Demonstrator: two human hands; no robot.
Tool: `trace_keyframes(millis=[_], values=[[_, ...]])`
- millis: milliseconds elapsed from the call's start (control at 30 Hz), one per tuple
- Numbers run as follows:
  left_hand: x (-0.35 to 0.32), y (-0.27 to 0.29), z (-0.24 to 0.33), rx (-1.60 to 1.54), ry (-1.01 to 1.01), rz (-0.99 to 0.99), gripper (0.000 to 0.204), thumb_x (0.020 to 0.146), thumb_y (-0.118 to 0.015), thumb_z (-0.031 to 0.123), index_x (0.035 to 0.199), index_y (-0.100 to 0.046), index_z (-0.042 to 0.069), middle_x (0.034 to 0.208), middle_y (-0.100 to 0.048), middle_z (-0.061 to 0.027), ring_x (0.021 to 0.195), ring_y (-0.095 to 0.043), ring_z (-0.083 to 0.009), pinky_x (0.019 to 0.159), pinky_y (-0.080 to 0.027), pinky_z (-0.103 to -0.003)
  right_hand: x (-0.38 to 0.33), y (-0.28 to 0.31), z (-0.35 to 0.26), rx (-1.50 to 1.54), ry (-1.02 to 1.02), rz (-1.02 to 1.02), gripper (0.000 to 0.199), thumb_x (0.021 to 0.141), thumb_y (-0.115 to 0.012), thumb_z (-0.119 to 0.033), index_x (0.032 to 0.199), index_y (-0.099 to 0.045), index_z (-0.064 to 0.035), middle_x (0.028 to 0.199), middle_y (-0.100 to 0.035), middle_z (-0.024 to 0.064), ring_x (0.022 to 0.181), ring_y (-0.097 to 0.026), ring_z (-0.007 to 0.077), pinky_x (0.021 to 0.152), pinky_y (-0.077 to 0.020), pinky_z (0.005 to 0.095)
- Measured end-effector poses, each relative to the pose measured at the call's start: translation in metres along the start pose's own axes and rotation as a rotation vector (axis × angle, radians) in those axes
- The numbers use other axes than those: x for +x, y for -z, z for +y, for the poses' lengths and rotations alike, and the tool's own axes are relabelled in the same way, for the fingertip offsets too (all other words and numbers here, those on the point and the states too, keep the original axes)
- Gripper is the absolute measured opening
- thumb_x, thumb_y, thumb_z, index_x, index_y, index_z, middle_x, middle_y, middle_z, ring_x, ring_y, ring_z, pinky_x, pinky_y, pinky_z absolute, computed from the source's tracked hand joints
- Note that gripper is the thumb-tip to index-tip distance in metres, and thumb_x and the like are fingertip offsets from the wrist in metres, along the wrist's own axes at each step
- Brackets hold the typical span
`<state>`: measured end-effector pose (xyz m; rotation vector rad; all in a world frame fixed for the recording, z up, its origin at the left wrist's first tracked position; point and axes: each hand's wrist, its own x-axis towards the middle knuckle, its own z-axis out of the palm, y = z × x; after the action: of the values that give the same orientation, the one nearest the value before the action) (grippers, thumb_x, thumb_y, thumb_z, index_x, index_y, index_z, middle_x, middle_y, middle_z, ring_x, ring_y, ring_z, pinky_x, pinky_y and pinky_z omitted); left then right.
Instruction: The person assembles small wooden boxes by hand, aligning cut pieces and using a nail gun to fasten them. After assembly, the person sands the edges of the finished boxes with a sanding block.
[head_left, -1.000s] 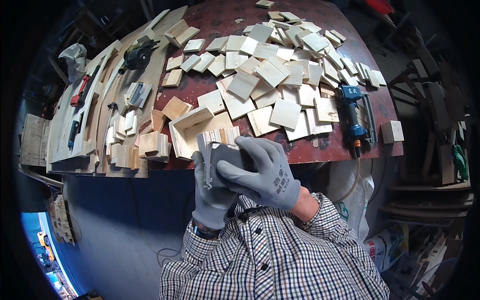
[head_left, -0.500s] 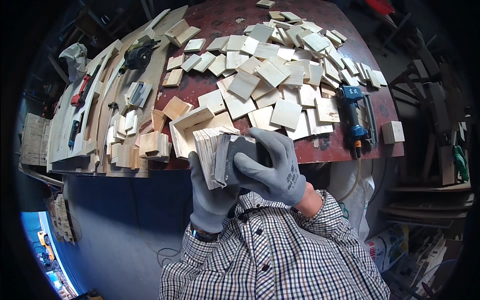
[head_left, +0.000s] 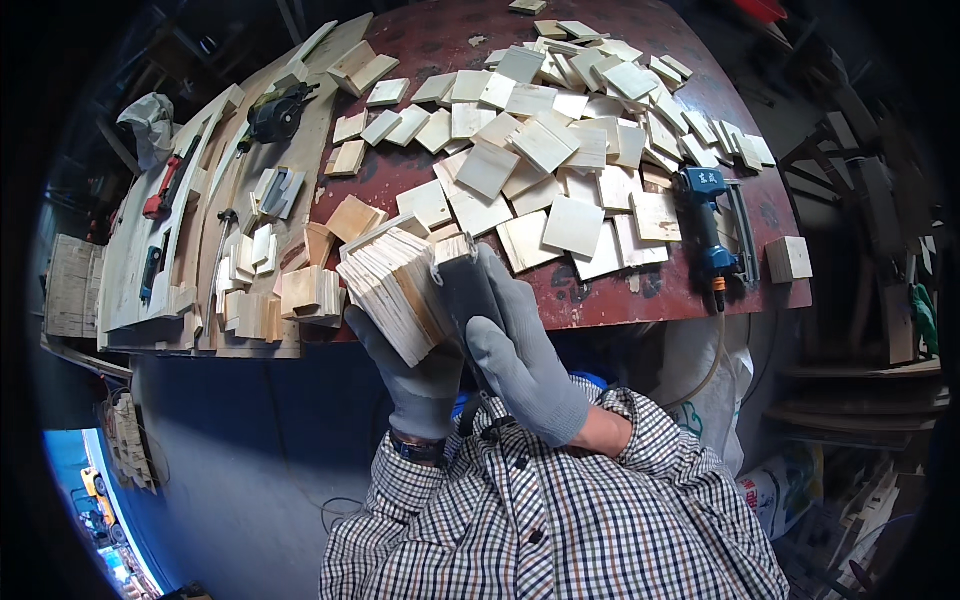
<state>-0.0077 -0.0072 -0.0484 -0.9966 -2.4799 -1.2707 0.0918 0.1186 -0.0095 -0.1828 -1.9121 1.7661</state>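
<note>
My left hand, in a grey coated glove, is closed around a stack of thin square wooden pieces, its layered edges facing up. My right hand, gloved the same way, grips a sanding block wrapped in dark sheet, with pale wood showing at its far end. The block stands on edge against or very near the right side of the stack; whether they touch I cannot tell. Just beyond the stack, an open wooden box is partly hidden behind it. The left fingertips are hidden under the stack.
Many loose wooden squares spread over the red tabletop. A blue nail gun with a hose lies at the right, near a wooden block. To the left are stacked small pieces, a black tool and a red-handled tool.
The stack has turned so its layered edges face up. My right hand has tilted the sanding block from lying across the stack's face to upright at its right side.
</note>
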Motion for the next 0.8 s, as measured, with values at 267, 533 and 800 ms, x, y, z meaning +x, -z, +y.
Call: trace_keyframes(millis=[267,533,800], values=[[0.013,-0.007,0.001,-0.361,0.039,0.016,0.085,0.100,-0.075,0.021,0.164,-0.019,0.010,0.156,-0.045,-0.0196,0.142,-0.053,-0.0335,0.120,-0.045,-0.054,0.040,0.009,-0.005,0.281,-0.186,0.054,0.063,0.111,-0.049,-0.026,0.164,-0.031,0.0042,0.143,-0.049,0.0185,0.121,-0.054,0.0239,0.111,-0.0435,0.0378],[0.021,-0.006,-0.030,-0.127,0.038,0.158,0.081,0.096,-0.074,0.003,0.159,-0.024,-0.004,0.154,-0.045,-0.0250,0.138,-0.055,-0.0364,0.114,-0.047,-0.046,-0.021,0.006,-0.007,0.355,-0.256,-0.162,0.067,0.112,-0.051,-0.028,0.166,-0.027,0.0028,0.138,-0.050,0.0169,0.112,-0.052,0.0211,0.105,-0.0432,0.0339],[0.011,-0.008,0.001,-0.158,0.013,0.064,0.082,0.097,-0.076,0.009,0.160,-0.026,-0.005,0.157,-0.047,-0.0243,0.142,-0.054,-0.0380,0.124,-0.037,-0.051,0.054,0.007,-0.004,-0.031,0.068,-0.042,0.069,0.111,-0.054,-0.033,0.162,-0.032,0.0074,0.145,-0.049,0.0266,0.131,-0.050,0.0342,0.117,-0.0374,0.0421]])
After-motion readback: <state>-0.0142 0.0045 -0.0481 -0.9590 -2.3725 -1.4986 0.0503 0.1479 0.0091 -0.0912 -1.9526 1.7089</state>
